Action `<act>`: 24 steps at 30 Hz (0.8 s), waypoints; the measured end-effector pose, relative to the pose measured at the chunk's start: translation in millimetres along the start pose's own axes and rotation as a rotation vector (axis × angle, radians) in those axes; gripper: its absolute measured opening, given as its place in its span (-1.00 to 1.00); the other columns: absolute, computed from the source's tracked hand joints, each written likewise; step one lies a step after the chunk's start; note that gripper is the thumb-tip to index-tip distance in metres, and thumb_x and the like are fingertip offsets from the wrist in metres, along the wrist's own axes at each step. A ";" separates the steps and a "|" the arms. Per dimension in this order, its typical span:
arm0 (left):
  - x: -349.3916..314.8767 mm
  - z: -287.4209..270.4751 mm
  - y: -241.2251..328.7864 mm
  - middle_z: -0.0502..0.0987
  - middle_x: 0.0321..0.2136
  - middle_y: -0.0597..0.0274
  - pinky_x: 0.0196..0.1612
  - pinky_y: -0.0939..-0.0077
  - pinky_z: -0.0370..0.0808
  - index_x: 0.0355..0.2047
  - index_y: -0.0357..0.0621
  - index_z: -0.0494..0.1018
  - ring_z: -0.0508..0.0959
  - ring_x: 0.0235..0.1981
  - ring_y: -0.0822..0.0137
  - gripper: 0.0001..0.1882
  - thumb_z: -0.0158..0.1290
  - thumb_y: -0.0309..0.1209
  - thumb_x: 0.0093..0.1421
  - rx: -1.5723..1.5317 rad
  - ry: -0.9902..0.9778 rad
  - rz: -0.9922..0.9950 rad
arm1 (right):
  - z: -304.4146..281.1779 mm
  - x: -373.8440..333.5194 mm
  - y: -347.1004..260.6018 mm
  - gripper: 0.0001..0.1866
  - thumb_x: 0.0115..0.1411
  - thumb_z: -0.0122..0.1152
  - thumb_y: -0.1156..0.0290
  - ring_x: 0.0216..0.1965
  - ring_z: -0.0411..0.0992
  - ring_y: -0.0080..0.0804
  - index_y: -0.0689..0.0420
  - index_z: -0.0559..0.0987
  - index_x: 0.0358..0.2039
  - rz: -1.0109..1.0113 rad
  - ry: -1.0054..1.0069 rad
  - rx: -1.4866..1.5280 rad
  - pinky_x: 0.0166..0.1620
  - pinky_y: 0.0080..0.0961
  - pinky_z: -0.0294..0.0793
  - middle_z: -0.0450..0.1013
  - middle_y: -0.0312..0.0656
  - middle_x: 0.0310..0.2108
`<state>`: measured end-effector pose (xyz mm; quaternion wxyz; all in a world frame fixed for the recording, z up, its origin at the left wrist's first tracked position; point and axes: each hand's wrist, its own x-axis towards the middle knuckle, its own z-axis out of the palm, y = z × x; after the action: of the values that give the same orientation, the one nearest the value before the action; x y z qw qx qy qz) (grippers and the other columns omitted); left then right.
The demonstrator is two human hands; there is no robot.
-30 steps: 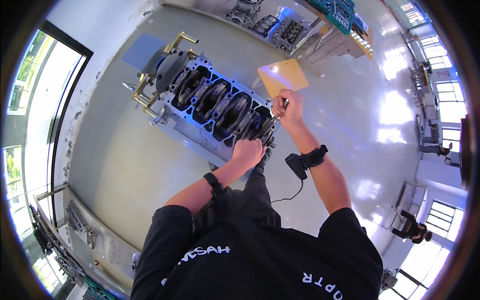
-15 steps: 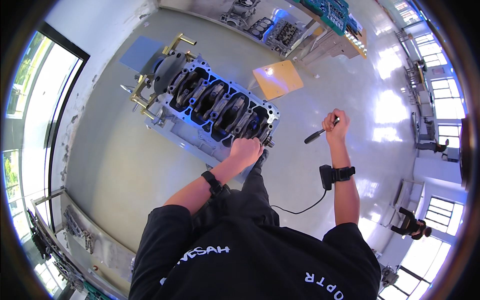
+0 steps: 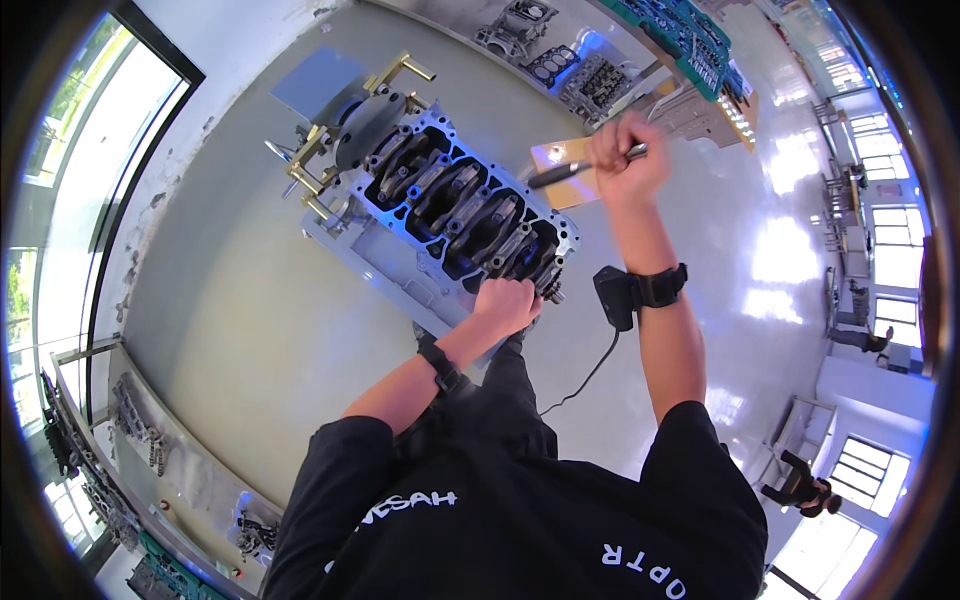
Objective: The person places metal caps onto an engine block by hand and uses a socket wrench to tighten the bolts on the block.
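Note:
An engine block with its crankshaft exposed lies in front of me, held on a stand by brass-coloured arms. My left hand is closed at the block's near right end, fingers curled down by the last crankshaft section. Whatever those fingers grip is hidden beneath them. Raised to the right of the block, my right hand is wrapped round a hand tool with a black handle and a metal shaft. The handle points left, over the block's far right edge. That hand is partly blurred.
A yellow board lies beyond the block, partly behind my right hand. At the back, a bench bears engine parts and a green tool case. Another bench stands at lower left. A cable hangs from my right wrist device. One person is far right.
My right hand has swung up and left with the tool, from beside the block to near the yellow board. The left hand stays at the block's end. The view has shifted slightly.

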<state>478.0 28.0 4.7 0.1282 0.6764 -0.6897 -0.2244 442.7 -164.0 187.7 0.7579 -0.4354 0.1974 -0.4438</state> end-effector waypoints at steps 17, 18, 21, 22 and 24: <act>6.0 -13.9 -1.8 0.53 -0.63 0.08 -0.47 0.25 0.47 -0.49 -0.16 0.45 0.57 -0.55 0.10 -0.64 -0.06 -0.10 0.13 -0.033 -0.103 0.032 | -151.3 -141.0 7.2 -0.72 -0.03 0.04 0.37 -0.86 0.03 -0.61 0.10 0.32 -0.82 0.601 0.245 -0.592 -0.76 -0.58 -0.07 0.14 -0.38 -0.84; 5.2 -13.4 -2.2 0.53 -0.63 0.08 -0.47 0.25 0.47 -0.49 -0.16 0.45 0.57 -0.55 0.10 -0.64 -0.06 -0.10 0.13 -0.030 -0.105 0.035 | -150.4 -141.6 10.4 -0.72 -0.03 0.04 0.37 -0.86 0.03 -0.61 0.10 0.32 -0.82 0.598 0.248 -0.589 -0.76 -0.58 -0.07 0.14 -0.38 -0.84; 3.5 -13.7 -2.6 0.53 -0.63 0.08 -0.46 0.23 0.47 -0.51 -0.16 0.45 0.57 -0.54 0.10 -0.64 -0.06 -0.10 0.13 -0.033 -0.107 0.020 | -137.7 -133.2 32.7 -0.73 -0.03 0.05 0.37 -0.85 0.07 -0.58 0.12 0.34 -0.81 0.805 0.092 -0.953 -0.75 -0.56 -0.01 0.16 -0.36 -0.84; 2.8 -13.5 0.4 0.53 -0.63 0.03 -0.43 0.19 0.46 -0.49 -0.17 0.43 0.56 -0.53 0.05 -0.62 -0.09 -0.08 0.16 -0.062 -0.110 0.022 | -130.3 -125.1 43.2 -0.73 -0.02 0.04 0.37 -0.84 0.09 -0.58 0.12 0.35 -0.81 0.775 0.028 -0.943 -0.74 -0.56 0.01 0.18 -0.35 -0.84; 1.1 -14.3 0.4 0.52 -0.62 -0.02 -0.41 0.15 0.45 -0.47 -0.19 0.42 0.56 -0.51 0.00 -0.59 -0.13 -0.06 0.18 -0.089 -0.110 0.014 | -121.3 -91.1 70.7 -0.69 0.02 0.05 0.34 -0.79 0.16 -0.59 0.10 0.36 -0.81 0.534 -0.051 -0.799 -0.69 -0.55 0.07 0.22 -0.33 -0.84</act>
<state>484.5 25.0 17.2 0.1215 0.6520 -0.6897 -0.2907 346.9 -129.7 54.9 0.6236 -0.6372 0.4388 -0.1122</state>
